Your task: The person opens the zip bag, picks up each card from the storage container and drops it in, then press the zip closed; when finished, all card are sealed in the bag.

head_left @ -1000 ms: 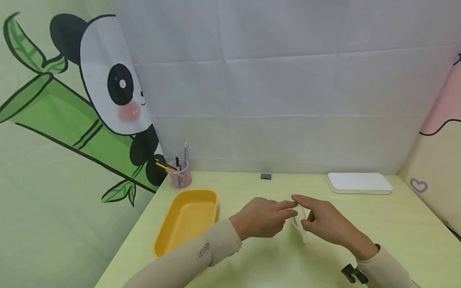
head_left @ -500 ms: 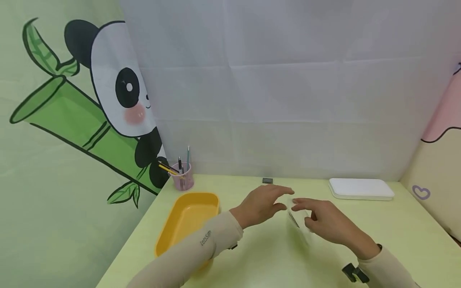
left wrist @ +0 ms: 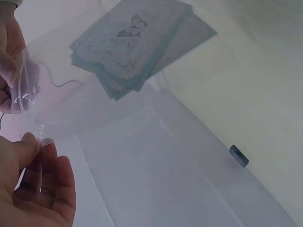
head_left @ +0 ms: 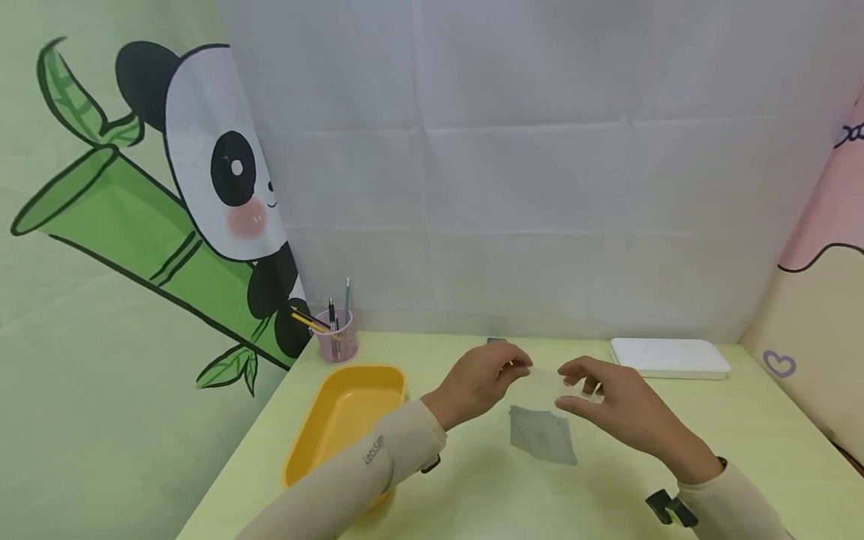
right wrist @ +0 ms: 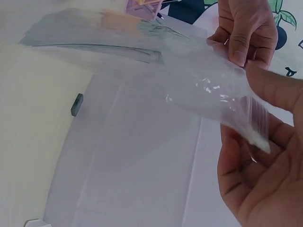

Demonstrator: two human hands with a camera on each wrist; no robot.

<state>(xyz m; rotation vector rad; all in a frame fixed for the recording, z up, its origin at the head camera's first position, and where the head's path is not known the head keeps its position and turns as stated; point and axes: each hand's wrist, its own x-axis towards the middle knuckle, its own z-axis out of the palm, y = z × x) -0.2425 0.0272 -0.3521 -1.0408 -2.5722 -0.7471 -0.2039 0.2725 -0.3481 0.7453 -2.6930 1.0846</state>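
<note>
Clear zip bag of grey-blue cards, held above counter centre, left hand and right hand each pinching its mouth: opening stage, likely; next needs lips parted evenly.

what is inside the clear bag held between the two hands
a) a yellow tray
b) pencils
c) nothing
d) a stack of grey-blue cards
d: the left wrist view shows a stack of grey-blue cards at the far end of the clear bag, whose near edge the left hand and right hand pinch.
</note>
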